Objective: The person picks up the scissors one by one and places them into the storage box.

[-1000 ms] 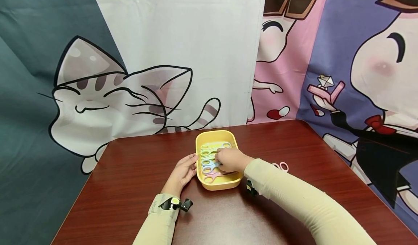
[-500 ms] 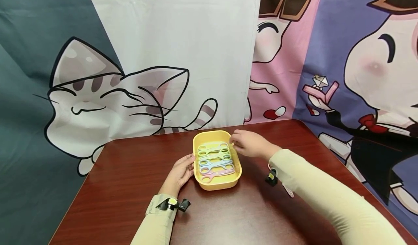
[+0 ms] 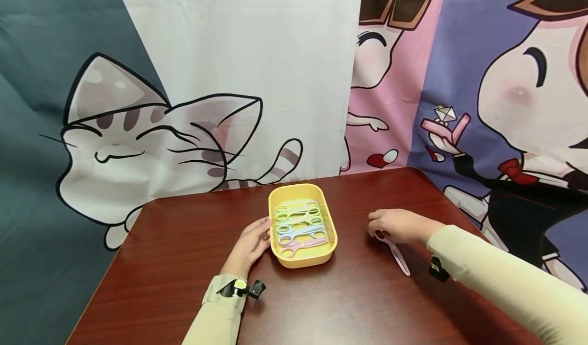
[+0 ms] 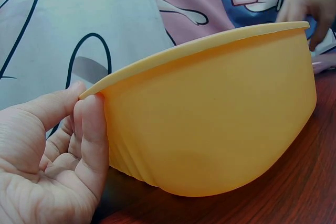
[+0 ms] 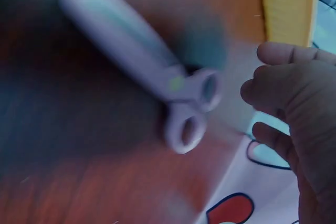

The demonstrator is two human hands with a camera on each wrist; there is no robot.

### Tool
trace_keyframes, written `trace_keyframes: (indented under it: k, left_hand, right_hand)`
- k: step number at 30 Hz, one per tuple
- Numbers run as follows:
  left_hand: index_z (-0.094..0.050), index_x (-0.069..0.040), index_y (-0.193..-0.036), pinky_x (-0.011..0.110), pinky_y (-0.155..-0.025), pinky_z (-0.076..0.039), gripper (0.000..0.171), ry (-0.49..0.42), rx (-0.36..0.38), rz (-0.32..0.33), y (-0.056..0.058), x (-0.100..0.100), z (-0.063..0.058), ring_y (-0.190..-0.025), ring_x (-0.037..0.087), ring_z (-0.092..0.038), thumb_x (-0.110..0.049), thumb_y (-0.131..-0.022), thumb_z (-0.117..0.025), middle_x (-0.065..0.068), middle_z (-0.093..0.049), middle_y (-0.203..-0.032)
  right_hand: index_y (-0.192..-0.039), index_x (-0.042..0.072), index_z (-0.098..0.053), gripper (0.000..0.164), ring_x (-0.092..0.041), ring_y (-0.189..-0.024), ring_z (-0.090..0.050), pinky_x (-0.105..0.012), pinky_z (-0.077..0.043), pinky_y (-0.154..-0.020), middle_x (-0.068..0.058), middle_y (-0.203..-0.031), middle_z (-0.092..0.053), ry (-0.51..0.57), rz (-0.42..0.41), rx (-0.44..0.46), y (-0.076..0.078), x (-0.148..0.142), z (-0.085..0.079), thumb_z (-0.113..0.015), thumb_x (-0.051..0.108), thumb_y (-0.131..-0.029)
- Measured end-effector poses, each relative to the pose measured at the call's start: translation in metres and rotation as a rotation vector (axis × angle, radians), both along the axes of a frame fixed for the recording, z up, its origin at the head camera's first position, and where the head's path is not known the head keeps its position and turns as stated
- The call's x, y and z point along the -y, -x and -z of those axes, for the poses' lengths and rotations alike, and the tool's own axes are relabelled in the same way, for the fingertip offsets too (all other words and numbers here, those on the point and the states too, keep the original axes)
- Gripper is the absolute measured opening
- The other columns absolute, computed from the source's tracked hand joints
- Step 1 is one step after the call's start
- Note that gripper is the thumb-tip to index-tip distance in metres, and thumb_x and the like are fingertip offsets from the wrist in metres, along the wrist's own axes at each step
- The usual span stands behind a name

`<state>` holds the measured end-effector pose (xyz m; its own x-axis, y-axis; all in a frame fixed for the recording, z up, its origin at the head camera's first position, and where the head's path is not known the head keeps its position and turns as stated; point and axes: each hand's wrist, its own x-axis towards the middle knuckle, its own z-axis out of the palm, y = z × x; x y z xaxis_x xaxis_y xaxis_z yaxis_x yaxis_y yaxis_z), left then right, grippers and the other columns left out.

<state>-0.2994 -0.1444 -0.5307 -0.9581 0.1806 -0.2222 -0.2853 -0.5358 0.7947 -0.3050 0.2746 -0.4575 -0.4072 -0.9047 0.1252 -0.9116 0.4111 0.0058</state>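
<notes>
A yellow plastic tray (image 3: 303,262) stands on the table with several pastel scissors (image 3: 299,231) lying side by side in it, blue, green and pink among them. At its left side my left hand (image 3: 249,242) pinches the rim between thumb and fingers, as the left wrist view shows. Right of the tray, one pair of pink scissors (image 3: 398,257) lies on the tabletop, blades toward me. My right hand (image 3: 398,225) hovers by their handle loops, fingers loosely bent. In the right wrist view its fingers (image 5: 273,85) are apart from the slightly blurred pink scissors (image 5: 131,45).
The dark red wooden table (image 3: 193,263) reaches back to a hanging cartoon cloth (image 3: 298,79), printed with a cat and figures. Each wrist carries a small black camera mount, such as the left one (image 3: 243,287).
My right hand has left the tray, swinging right to the loose pink scissors. Scissors inside the tray are now uncovered. My left hand keeps its grip on the rim.
</notes>
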Motion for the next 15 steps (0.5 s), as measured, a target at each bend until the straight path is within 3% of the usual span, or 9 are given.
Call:
trace_keyframes:
  k: [4,10,15]
  left_hand:
    - [-0.053,-0.002,-0.116,0.016,-0.052,-0.051,0.013,-0.005,-0.006,0.003,0.001,0.000,-0.001,-0.060,0.004,-0.058,-0.006,-0.105,-0.054,0.003,-0.064,-0.079]
    - [-0.052,0.000,-0.119,0.016,-0.053,-0.051,0.015,0.004,0.004,0.007,-0.001,-0.002,-0.001,-0.060,0.004,-0.058,-0.006,-0.105,-0.053,0.003,-0.065,-0.079]
    - [-0.054,-0.001,-0.116,0.016,-0.052,-0.051,0.012,-0.003,0.004,-0.006,-0.002,-0.001,-0.001,-0.061,0.004,-0.059,-0.005,-0.105,-0.053,0.003,-0.066,-0.080]
  right_hand:
    - [-0.089,0.019,-0.070,0.031,-0.007,-0.080,-0.052,-0.020,-0.051,-0.067,0.007,-0.087,-0.055,0.016,-0.045,-0.040,-0.006,-0.013,0.011,-0.077,-0.006,-0.072]
    - [-0.093,0.022,-0.070,0.036,-0.010,-0.088,-0.055,-0.028,-0.054,-0.074,0.008,-0.096,-0.057,-0.034,-0.139,-0.122,-0.016,-0.025,0.024,-0.077,-0.005,-0.070]
    - [-0.096,0.022,-0.069,0.036,-0.015,-0.094,-0.059,-0.035,-0.056,-0.082,0.006,-0.100,-0.061,-0.072,-0.144,-0.179,-0.020,-0.026,0.028,-0.079,-0.003,-0.072]
